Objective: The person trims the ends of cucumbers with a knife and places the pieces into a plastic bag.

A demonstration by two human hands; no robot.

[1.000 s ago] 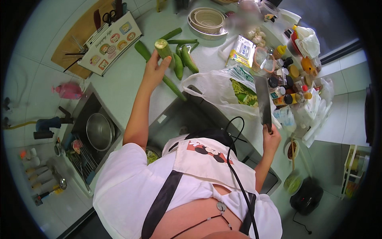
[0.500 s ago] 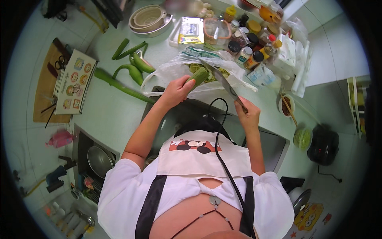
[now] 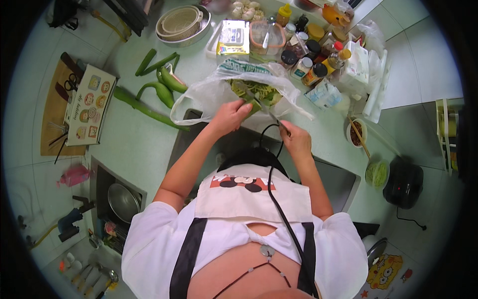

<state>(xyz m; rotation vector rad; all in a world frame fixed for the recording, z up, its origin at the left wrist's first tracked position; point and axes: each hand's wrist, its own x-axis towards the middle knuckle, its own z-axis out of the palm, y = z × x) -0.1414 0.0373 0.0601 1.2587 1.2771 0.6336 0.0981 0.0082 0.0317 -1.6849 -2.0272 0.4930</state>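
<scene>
My left hand point(image 3: 230, 115) grips a short green vegetable piece point(image 3: 254, 104) over a clear plastic bag point(image 3: 209, 92) that holds green peelings. My right hand point(image 3: 295, 138) holds a knife point(image 3: 259, 102) by its handle, and the blade lies against the vegetable piece. Both hands are above the edge of a dark cooktop point(image 3: 343, 182). Several long green gourds point(image 3: 158, 92) lie on the pale counter point(image 3: 134, 144) to the left of the bag.
A wooden board with scissors and a patterned box point(image 3: 89, 110) sits at the far left. Stacked bowls point(image 3: 180, 22), jars and bottles point(image 3: 311, 55) line the back. A sink with a metal pot point(image 3: 123, 202) is at lower left. A black cooker point(image 3: 404, 182) stands at right.
My left hand left the gourds on the counter and came over the bag with a green piece. The knife in my right hand swung from upright down onto that piece.
</scene>
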